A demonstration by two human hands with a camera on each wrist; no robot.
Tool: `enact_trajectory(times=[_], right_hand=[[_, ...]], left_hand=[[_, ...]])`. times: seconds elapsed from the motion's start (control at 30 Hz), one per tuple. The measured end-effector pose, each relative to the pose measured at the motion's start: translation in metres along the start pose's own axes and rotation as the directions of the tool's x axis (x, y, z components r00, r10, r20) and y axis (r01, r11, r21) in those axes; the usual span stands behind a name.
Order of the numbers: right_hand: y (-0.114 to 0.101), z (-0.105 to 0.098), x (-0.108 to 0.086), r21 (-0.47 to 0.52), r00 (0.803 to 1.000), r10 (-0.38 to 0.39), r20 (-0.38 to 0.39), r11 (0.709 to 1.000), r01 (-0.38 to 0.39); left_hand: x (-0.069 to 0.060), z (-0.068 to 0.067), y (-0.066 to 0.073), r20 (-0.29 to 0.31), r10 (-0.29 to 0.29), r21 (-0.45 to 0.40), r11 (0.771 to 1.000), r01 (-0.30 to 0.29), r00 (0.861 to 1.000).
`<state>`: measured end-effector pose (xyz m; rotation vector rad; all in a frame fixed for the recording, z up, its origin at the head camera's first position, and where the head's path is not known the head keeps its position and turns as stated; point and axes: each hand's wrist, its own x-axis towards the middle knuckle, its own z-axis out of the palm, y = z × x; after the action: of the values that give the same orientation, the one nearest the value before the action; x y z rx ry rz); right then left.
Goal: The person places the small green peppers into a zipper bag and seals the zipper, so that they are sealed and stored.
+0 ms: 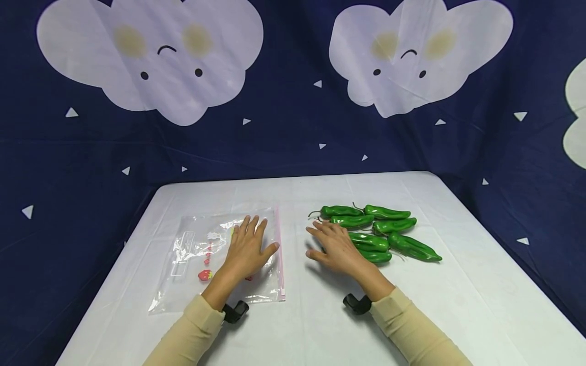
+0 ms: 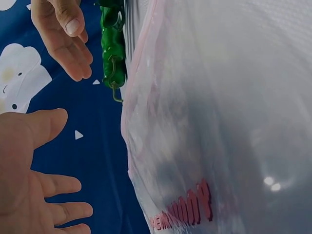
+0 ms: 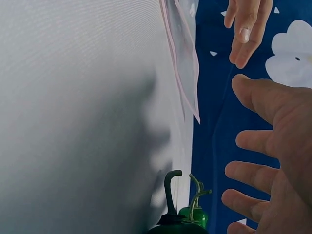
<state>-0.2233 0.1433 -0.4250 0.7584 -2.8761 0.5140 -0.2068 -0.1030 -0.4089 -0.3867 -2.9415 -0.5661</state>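
A clear plastic zip bag (image 1: 192, 300) with a pink slider edge and red strawberry prints lies flat on the left of the table. Over it hovers my left hand (image 1: 244, 254), its fingers spread and holding nothing; the left wrist view shows it apart from the bag (image 2: 195, 122). Several glossy green peppers (image 1: 412, 247) lie in a group on the right. My right hand (image 1: 336, 246) is held above the table at the group's left side, fingers extended, hiding part of some peppers. In the right wrist view, pepper stems (image 3: 170, 195) show below that hand (image 3: 273, 161).
A white cloth covers the table (image 1: 302, 325). Behind it hangs a dark blue curtain (image 1: 293, 147) with clouds and small triangles. Each wrist wears a black camera mount (image 1: 235, 311), close to the beige sleeves (image 1: 412, 325).
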Motion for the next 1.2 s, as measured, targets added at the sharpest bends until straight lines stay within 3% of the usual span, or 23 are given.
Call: enact_trajectory(times=[0.43,1.2], right_hand=[[0.000,0.001,0.004,0.029,0.999,-0.024,0.033,0.999,0.023],[-0.008,0.011,0.015,0.022,0.994,-0.050,0.097,0.999,0.048]], left_hand=[[0.004,0.004,0.000,0.010,0.024,-0.061,0.998,-0.024,1.000],[0.014,0.013,0.000,0.039,0.009,-0.025,1.000,-0.008,0.999]])
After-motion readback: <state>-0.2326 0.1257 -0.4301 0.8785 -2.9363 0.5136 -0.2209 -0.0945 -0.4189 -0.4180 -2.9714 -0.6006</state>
